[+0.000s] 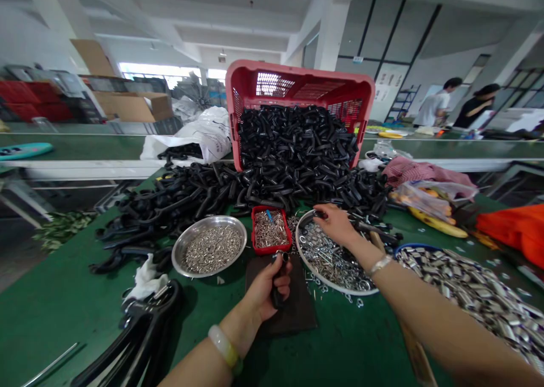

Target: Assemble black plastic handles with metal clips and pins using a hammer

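Note:
My left hand (272, 288) is wrapped round a black plastic handle (278, 299) with a metal ring-like end on top, above a dark mat (297, 313). My right hand (334, 224) reaches over the far left rim of a round tray (304, 256) of screws, washers and small metal parts. Its fingers are pinched together near a small dark piece whose kind I cannot make out. Between the hands, farther back, sits a red bin (255, 242) of small metal pins with a blue object on top. Left of it stands a steel bowl (181, 256) of small metal pieces.
A tilted pink-red crate (300, 69) spills black handles (297, 143) across the back. Black forked frames (148, 319) lie front left, by a metal rod (51, 365). Metal sleeves (463, 285) are heaped at right, near bananas (437, 222) and orange cloth (516, 231). Two people stand behind.

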